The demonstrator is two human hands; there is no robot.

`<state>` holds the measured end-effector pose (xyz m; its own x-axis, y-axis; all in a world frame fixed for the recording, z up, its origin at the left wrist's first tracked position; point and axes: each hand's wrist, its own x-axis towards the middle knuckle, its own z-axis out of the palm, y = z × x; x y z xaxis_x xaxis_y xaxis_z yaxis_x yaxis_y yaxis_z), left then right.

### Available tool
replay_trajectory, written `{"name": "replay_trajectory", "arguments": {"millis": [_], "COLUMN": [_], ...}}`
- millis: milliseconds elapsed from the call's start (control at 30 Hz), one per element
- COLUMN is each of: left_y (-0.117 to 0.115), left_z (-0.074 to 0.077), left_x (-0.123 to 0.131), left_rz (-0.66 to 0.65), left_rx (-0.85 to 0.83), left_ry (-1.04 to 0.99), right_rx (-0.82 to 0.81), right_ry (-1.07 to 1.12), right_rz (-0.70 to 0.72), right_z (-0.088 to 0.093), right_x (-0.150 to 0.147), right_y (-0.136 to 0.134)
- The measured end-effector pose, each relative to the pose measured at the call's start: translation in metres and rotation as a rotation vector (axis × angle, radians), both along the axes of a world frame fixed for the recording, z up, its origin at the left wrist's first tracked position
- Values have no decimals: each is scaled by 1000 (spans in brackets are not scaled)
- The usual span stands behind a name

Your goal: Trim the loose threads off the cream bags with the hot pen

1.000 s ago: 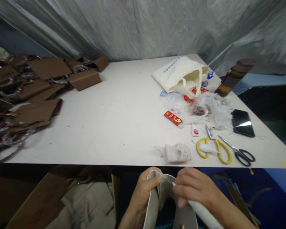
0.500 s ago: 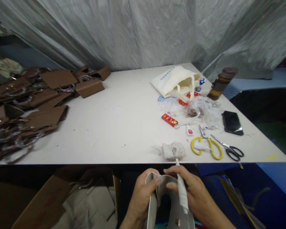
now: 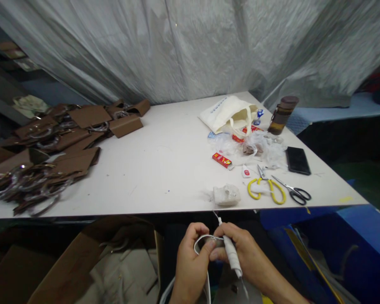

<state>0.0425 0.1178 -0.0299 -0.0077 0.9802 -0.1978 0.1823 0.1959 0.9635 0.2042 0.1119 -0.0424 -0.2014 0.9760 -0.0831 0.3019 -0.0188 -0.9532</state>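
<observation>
In front of the table edge, my left hand (image 3: 193, 261) is closed on a pale grey leather-like bag piece (image 3: 223, 291), its thumb pressing near the curled upper edge. My right hand (image 3: 240, 253) meets it there, thumb and fingers closed round a thin metal-tipped tool with a white wrapped handle (image 3: 232, 255). The tool slants, its tip pointing up toward the table. Whether the right fingertips also pinch the piece's edge I cannot tell. Just beyond the hands, at the table's edge, sits a whitish block (image 3: 226, 195).
Yellow-handled scissors (image 3: 278, 192), black-handled scissors (image 3: 299, 195), a phone (image 3: 298, 160), a bottle (image 3: 282, 116), a cloth bag (image 3: 228, 114) and a small red box (image 3: 222, 161) lie right. Brown bags (image 3: 90, 116) are piled left. A carton (image 3: 60, 266) of grey pieces stands below.
The tool in my right hand has come lower and left, its tip off the whitish block. Both hands are closer together, and the bag piece has tilted. The view has shifted slightly.
</observation>
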Motion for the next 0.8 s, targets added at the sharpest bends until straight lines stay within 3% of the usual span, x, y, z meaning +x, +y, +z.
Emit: {"name": "replay_trajectory", "arguments": {"millis": [267, 467, 533, 633, 733, 800], "left_y": [-12, -16, -15, -23, -52, -81], "left_z": [9, 22, 24, 30, 48, 63], "left_x": [-4, -10, -20, -47, -75, -84], "left_rz": [-105, -151, -82, 131, 335, 363], "left_rx": [-55, -39, 17, 222, 405, 491], "left_ry": [-128, -215, -213, -91, 130, 233], "right_rx": [36, 154, 218, 275, 291, 292], "right_ry": [114, -32, -105, -176, -205, -216], "right_rz": [-15, -48, -80, -148, -198, -212], "right_z": [1, 5, 1, -8, -15, -18], "right_x": [-2, 3, 5, 8, 10, 11], "right_y": [-8, -18, -20, -23, -25, -27]}}
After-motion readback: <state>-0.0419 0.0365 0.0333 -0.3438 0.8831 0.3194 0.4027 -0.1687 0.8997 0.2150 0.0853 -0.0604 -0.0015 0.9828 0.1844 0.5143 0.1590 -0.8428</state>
